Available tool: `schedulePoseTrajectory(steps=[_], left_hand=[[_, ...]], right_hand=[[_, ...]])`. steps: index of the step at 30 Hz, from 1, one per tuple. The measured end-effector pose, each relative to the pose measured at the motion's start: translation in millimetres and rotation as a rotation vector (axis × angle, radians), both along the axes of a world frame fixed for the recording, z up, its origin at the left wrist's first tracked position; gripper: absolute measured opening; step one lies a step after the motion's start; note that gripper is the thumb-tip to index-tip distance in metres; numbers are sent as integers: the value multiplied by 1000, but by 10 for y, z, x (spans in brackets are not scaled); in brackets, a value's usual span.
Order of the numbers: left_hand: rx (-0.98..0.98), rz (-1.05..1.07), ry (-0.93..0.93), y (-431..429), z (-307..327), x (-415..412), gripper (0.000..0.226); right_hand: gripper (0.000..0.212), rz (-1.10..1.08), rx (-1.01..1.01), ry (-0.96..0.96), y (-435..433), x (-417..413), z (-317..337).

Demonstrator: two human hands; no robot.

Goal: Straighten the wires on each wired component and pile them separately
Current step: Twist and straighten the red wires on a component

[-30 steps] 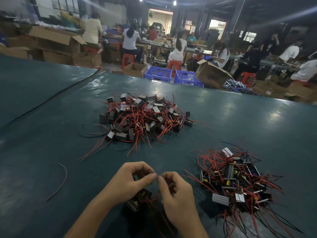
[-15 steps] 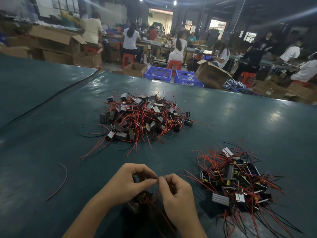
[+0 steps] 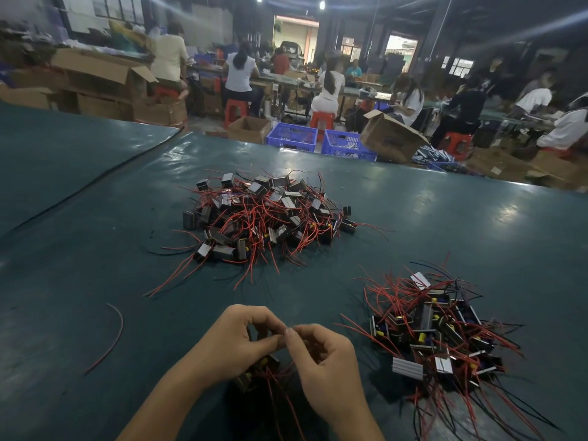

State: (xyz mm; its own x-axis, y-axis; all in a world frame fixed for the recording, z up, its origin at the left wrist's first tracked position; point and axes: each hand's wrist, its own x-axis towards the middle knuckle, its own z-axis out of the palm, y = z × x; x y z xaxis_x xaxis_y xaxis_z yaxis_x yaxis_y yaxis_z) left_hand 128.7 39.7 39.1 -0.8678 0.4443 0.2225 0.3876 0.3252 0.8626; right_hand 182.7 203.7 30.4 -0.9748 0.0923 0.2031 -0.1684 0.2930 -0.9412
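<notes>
Near the front edge, my left hand and my right hand meet fingertip to fingertip, pinching a thin wire of a small black wired component that hangs below them with red wires trailing down. A large pile of black components with red wires lies in the middle of the table. A second pile, with red and black wires, sits to the right of my hands.
The table has a dark green cover. One loose red wire lies at the left. Beyond the far edge stand blue crates, cardboard boxes and several seated people at benches.
My hands have stayed in place, with fingertips working slightly along the wire. Both piles are unchanged.
</notes>
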Motion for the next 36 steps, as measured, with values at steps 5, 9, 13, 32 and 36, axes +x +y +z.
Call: schedulePoseTrajectory(steps=[5,9,13,32,36], left_hand=[[-4,20,39,45,14,43,14],[-15,23,72,49,34,54,12],[1,34,64,39,51,54,10],[-119,48,217,25,-30,27,5],[-171,47,275,45,-57,37,4]], right_hand=[[25,-82,-19,-85,29,-28,-28],[35,-128,-117,-195,33,-53,-55],[23,-124,-222,-215,60,-75,-46],[33,-62,-133,-173,38,-36,-49],[41,-42,-266,-329,26,-58,-51]])
